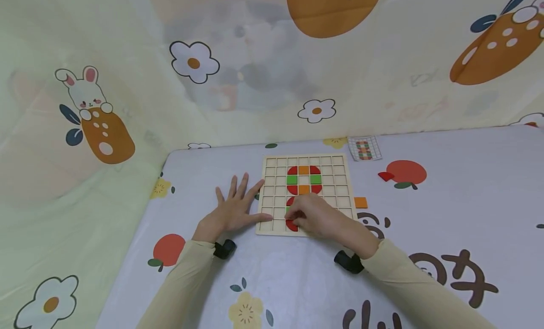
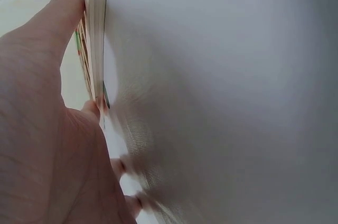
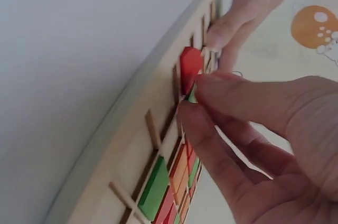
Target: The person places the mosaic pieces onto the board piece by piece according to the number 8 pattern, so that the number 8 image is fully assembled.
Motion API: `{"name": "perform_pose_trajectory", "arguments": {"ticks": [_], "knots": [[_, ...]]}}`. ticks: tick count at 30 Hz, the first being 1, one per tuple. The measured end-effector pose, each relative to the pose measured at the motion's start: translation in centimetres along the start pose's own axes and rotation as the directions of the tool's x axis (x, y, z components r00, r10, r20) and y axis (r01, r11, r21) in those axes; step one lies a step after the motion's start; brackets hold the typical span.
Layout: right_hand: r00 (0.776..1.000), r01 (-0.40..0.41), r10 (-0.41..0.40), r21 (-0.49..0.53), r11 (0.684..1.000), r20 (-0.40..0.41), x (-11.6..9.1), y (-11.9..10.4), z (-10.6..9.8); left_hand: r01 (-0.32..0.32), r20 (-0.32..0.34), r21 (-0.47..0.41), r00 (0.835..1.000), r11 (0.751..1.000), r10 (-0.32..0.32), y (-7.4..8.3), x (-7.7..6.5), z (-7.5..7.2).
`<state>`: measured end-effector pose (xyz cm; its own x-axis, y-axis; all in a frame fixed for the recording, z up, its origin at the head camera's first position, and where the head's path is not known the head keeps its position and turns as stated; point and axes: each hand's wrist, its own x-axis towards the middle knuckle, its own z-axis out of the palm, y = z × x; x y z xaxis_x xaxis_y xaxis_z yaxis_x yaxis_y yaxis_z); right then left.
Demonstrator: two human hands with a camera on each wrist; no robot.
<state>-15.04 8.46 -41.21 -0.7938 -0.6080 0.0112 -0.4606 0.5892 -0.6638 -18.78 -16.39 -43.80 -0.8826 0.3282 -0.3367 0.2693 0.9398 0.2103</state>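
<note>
A wooden grid board (image 1: 337,178) lies on the table. Red rounded pieces, orange squares and green squares form a ring in its upper middle, with more red pieces below. My left hand (image 1: 231,211) is spread at the board's left side, its thumb on the lower left frame and a fingertip at the left edge. Over the lower middle cells, the thumb and fingers of my right hand (image 1: 312,215) pinch a small green tile (image 3: 193,94), partly hidden by the fingertips. Beside it in the right wrist view sits a red rounded piece (image 3: 190,68) on the board.
A printed card (image 1: 364,148) with a coloured grid pattern lies behind the board's right corner. Right of the board are a loose orange square (image 1: 361,203) and a loose red piece (image 1: 386,176). A patterned cloth wall (image 1: 255,126) rises along the table's back edge.
</note>
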Motion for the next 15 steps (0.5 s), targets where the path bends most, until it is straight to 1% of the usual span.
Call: {"name": "perform_pose_trajectory", "arguments": {"ticks": [4,7,10,15], "knots": [[0.999,0.042,-0.042,-0.008,0.999,-0.016,0.1,-0.3,0.3,0.001,-0.001,0.005,1.0,1.0,-0.001,0.0,-0.1,0.0],[0.998,0.062,-0.062,-0.024,0.998,-0.003,0.3,-0.6,0.7,0.002,0.001,0.005,1.0,1.0,-0.002,0.0,-0.1,0.0],[0.999,0.055,-0.055,-0.052,0.997,-0.001,0.3,-0.8,1.1,-0.001,0.005,-0.001,1.0,1.0,0.001,0.0,-0.1,-0.1],[0.999,0.041,-0.044,-0.076,0.996,-0.031,0.2,-0.9,1.3,0.002,0.001,0.001,1.0,1.0,-0.002,0.0,-0.1,0.0]]}}
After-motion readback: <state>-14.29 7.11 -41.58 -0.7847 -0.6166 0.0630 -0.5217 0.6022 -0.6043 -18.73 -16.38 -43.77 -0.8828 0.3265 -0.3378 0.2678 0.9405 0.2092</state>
